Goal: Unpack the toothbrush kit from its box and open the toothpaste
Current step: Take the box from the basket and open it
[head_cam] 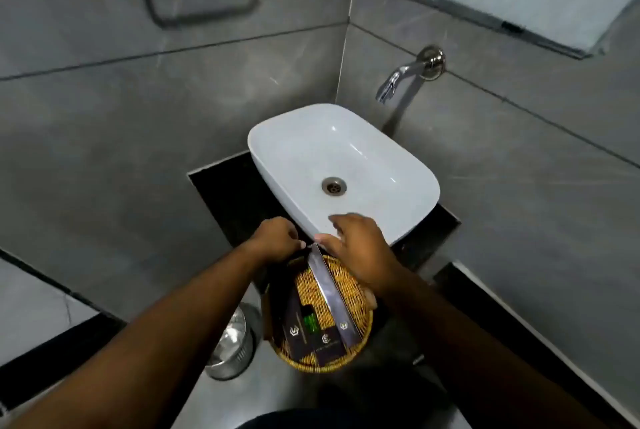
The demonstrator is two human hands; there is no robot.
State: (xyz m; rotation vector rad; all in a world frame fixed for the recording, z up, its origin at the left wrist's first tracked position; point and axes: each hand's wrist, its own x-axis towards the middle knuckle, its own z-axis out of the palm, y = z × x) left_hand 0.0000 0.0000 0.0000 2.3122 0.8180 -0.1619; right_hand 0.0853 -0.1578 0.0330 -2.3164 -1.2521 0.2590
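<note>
A long, narrow dark toothbrush kit box point(329, 290) with a glossy side slants over a round wicker basket point(365, 324) on the black counter, near end resting in the basket, far end raised. My left hand point(277, 236) is curled at the box's far end from the left. My right hand point(358, 243) pinches the same end from the right, thumb on the tip. The toothbrush and toothpaste are hidden from view.
Two more dark logo boxes point(298, 331) point(325, 345) and a small green item point(310, 323) lie in the basket. A white basin point(263, 151) stands just beyond my hands, under a wall tap point(398, 78). A steel bin point(228, 349) is below left.
</note>
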